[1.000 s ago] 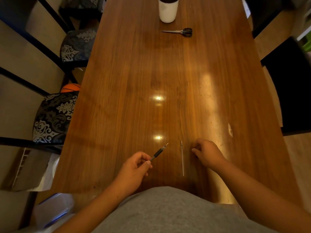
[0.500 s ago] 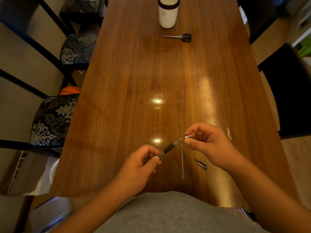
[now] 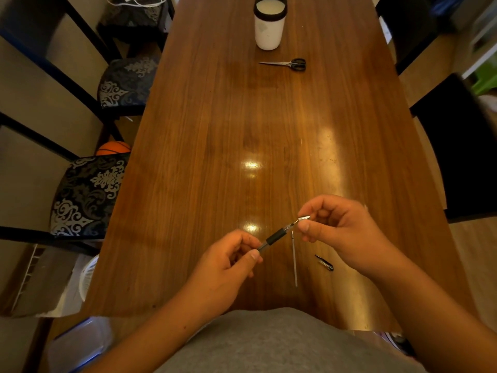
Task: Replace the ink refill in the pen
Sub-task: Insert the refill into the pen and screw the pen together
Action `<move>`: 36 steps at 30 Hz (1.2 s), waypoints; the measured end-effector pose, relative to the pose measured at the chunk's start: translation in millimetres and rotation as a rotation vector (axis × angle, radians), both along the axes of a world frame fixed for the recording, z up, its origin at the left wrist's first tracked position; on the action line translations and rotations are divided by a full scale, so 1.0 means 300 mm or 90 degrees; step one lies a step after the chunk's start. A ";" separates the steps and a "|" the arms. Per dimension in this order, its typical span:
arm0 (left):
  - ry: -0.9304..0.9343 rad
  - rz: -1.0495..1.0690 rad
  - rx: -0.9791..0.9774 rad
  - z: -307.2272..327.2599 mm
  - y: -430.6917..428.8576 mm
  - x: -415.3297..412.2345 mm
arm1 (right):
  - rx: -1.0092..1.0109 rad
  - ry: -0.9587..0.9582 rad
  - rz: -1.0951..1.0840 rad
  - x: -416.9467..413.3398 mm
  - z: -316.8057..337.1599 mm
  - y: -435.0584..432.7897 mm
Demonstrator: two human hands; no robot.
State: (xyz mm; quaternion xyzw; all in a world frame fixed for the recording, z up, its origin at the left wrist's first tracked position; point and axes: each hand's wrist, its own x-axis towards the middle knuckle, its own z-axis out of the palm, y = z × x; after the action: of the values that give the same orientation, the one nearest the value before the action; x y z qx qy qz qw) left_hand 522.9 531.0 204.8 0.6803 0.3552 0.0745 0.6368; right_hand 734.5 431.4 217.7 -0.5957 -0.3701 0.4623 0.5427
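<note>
My left hand (image 3: 228, 261) grips the rear of a pen (image 3: 277, 236) with a black rubber grip, held slanting up to the right above the table. My right hand (image 3: 341, 230) pinches the silver tip cone (image 3: 304, 218) at the pen's front end. A thin grey ink refill (image 3: 294, 258) lies on the wooden table (image 3: 215, 157) just below the pen, pointing away from me. A small black pen part (image 3: 324, 262) lies on the table under my right wrist.
Far down the table stand a white cup with a black rim (image 3: 269, 24) and black-handled scissors (image 3: 289, 63). Patterned chairs (image 3: 88, 195) line the left side, with an orange ball (image 3: 114, 148) beneath. A dark chair (image 3: 462, 146) sits at the right.
My right hand rose from the table to the pen's tip and took hold of the silver cone. The left hand lifted the pen slightly. The small black part came into view on the table.
</note>
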 end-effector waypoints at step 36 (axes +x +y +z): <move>-0.069 -0.020 -0.088 0.043 0.064 -0.079 | 0.020 -0.011 -0.065 -0.181 0.066 0.065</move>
State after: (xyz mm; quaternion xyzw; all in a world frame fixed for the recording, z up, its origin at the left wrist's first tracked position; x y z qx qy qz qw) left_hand 499.2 550.1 217.8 0.6352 0.3138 0.0767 0.7015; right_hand 680.3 450.9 237.7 -0.6093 -0.3508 0.4229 0.5717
